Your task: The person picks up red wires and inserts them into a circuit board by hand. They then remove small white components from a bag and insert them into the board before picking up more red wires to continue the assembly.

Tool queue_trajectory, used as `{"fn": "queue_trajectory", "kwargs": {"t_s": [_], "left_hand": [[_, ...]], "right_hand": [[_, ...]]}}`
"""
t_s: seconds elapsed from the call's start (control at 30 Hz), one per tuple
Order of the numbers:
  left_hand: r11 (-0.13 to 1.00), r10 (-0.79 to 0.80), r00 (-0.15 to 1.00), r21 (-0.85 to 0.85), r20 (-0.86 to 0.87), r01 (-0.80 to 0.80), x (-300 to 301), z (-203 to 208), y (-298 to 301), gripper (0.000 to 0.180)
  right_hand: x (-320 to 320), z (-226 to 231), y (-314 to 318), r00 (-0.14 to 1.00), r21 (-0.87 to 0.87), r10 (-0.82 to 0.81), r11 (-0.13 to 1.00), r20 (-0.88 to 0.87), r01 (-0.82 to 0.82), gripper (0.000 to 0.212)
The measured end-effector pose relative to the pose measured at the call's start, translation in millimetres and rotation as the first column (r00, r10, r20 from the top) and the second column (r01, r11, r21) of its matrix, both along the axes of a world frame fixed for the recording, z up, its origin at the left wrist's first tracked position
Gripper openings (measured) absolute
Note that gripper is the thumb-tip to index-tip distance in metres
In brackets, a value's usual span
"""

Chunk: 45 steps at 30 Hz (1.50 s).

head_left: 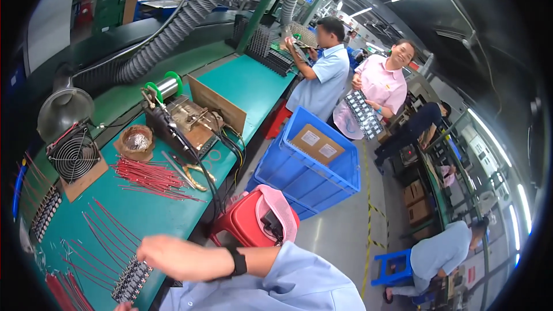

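At the near left of the green bench, my right hand (175, 258), with a dark band at its wrist, bends over the upper end of a strip of small metal-and-black components (132, 281). Its fingers are drawn together, and what they pinch is hidden. Only a bit of my left hand (124, 306) shows at the lower edge, by the strip's near end. Thin red wires (106, 233) fan out from the strip across the bench. Another strip of components (46, 213) lies at the far left, and a bundle of red wires (64, 291) sits at the lower left corner.
Loose red wires (151, 178), yellow-handled pliers (199, 177), a fan (75, 155), a brown bowl (137, 139) and a solder spool (168, 87) occupy the bench. Right of it stand a red stool (239, 219) and blue crates (276, 167). Co-workers stand beyond, one holding a component panel (363, 114).
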<state>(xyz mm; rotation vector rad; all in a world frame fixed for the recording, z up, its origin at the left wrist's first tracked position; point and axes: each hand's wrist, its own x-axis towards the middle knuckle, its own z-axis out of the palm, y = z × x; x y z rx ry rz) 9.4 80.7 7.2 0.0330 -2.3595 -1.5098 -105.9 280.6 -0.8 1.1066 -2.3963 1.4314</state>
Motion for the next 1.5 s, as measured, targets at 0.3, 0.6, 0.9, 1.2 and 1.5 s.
{"fn": "queue_trajectory", "kwargs": {"t_s": [0.3,0.6,0.9,1.2,1.5], "left_hand": [[0.702,-0.418,0.858,0.706,0.300,0.096,-20.1,1.4,-1.2,0.030],[0.681,-0.458,0.827,0.726,0.325,0.093,-24.9,4.9,0.1,0.023],[0.773,-0.446,0.839,0.606,0.311,0.187,-20.5,1.9,-4.0,0.023],[0.836,-0.422,0.838,0.507,0.346,0.211,-17.6,8.8,-6.0,0.018],[0.874,-0.400,0.777,0.458,0.486,0.163,-15.6,27.4,0.9,0.011]], "right_hand": [[28.9,-3.0,-33.9,0.969,-0.206,0.248,0.947,-0.011,-0.245,0.012],[29.4,-6.4,-30.9,0.960,-0.295,0.274,0.924,0.062,-0.245,0.014],[25.7,2.1,-18.7,0.952,-0.353,0.307,0.891,0.009,-0.284,0.011],[26.3,-1.7,-17.4,0.957,-0.393,0.290,0.877,-0.028,-0.277,0.013],[26.1,-0.1,-15.0,0.940,-0.394,0.339,0.870,0.040,-0.297,0.015]]}}
